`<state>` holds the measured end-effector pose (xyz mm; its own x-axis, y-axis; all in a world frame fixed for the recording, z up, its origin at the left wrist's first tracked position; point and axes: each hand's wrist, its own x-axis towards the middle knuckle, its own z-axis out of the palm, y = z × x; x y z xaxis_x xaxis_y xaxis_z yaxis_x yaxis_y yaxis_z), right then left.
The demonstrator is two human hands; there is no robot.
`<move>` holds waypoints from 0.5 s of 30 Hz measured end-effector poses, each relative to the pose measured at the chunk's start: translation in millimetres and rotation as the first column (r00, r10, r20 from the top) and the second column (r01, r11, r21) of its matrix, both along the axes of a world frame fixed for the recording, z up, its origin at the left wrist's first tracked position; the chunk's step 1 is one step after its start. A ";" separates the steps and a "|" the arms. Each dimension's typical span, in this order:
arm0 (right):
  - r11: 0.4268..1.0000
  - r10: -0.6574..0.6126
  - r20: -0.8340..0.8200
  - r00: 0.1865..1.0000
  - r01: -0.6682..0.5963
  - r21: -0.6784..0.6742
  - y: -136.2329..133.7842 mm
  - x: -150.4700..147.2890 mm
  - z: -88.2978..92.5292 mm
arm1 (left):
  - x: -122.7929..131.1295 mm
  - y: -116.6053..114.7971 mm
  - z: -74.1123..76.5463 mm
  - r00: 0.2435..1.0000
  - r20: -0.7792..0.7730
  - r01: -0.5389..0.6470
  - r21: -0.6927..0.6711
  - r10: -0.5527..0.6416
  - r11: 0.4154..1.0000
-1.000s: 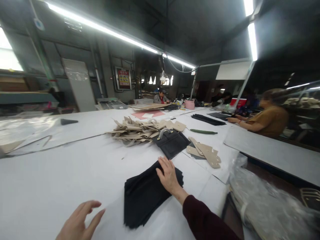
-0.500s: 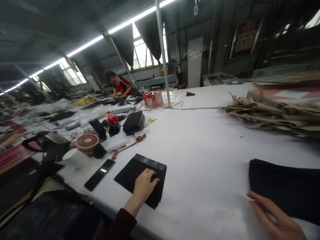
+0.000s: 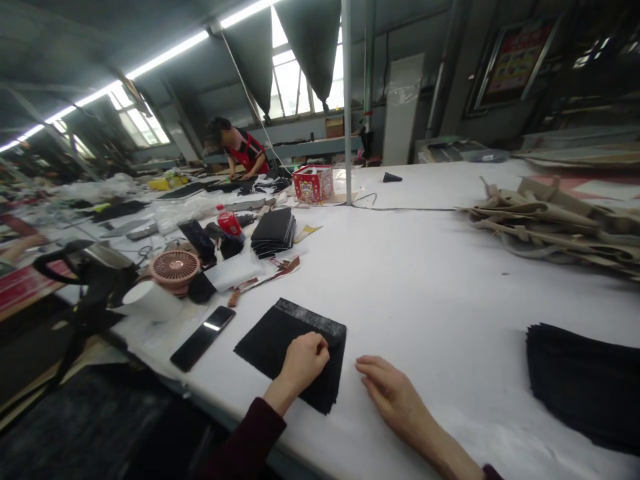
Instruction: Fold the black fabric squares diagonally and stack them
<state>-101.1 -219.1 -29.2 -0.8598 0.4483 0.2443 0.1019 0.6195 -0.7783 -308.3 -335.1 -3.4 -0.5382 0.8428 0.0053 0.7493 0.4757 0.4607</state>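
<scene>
A squarish stack of black fabric pieces (image 3: 270, 333) lies on the white tabletop in front of me, a greyish strip running along its far edge. My left hand (image 3: 304, 360) rests over its right part, thumb and fingertips closed in a pinch on the top piece, which looks slightly raised there. Just right of the stack, my right hand (image 3: 393, 393) hovers over the bare table with fingers stretched out and nothing in them. Farther right lies a second stack of black fabric pieces (image 3: 585, 380), apart from both hands.
A phone (image 3: 203, 338) lies left of the near stack. Behind it are a pink fan (image 3: 175, 268), a white roll (image 3: 150, 301), a red bottle (image 3: 229, 221) and another dark stack (image 3: 273, 228). Tan material (image 3: 550, 217) is heaped at right. A co-worker (image 3: 245, 153) bends over a far table.
My right hand has moved left, from the right-hand stack to beside the near one. My left hand's fingertips have closed into a pinch on the near stack. The view has shifted slightly.
</scene>
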 end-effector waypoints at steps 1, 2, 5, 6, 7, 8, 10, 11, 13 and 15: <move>0.999 0.032 0.011 0.999 -0.032 0.043 -2.1 -10.6 0.7 | -4.3 -0.5 0.3 0.999 0.045 -0.001 0.023 0.000 1.000; 0.994 0.060 0.024 0.998 -0.062 0.091 -3.7 -20.9 1.3 | -8.3 -0.8 0.6 0.996 0.094 -0.001 0.046 -0.003 0.999; 0.963 0.109 0.093 0.990 -0.129 0.238 -6.0 -48.5 3.7 | -17.3 -0.8 0.1 0.968 0.251 -0.016 0.119 -0.015 0.993; 0.949 0.112 0.122 0.986 -0.143 0.279 -6.3 -56.0 4.3 | -19.7 -0.7 -0.8 0.951 0.308 -0.028 0.145 -0.018 0.989; 0.937 0.110 0.148 0.983 -0.152 0.314 -6.6 -62.3 4.5 | -22.5 -0.9 -2.1 0.929 0.369 -0.046 0.172 -0.021 0.984; 0.927 0.102 0.168 0.980 -0.155 0.342 -7.0 -67.2 4.3 | -25.9 -1.6 -3.6 0.901 0.434 -0.072 0.198 -0.022 0.977; 0.914 0.074 0.184 0.980 -0.141 0.381 -8.5 -73.2 2.5 | -36.0 -6.5 -6.0 0.820 0.573 -0.157 0.249 -0.015 0.956; 0.910 0.059 0.182 0.981 -0.128 0.394 -9.4 -74.4 1.2 | -42.9 -11.3 -6.2 0.767 0.641 -0.220 0.271 -0.005 0.937; 0.903 0.039 0.177 0.983 -0.111 0.414 -11.5 -74.8 -1.5 | -59.2 -26.1 -2.8 0.647 0.763 -0.388 0.303 0.023 0.871; 0.898 0.036 0.177 0.984 -0.109 0.427 -13.0 -74.1 -3.2 | -75.4 -46.2 6.6 0.516 0.855 -0.583 0.310 0.048 0.751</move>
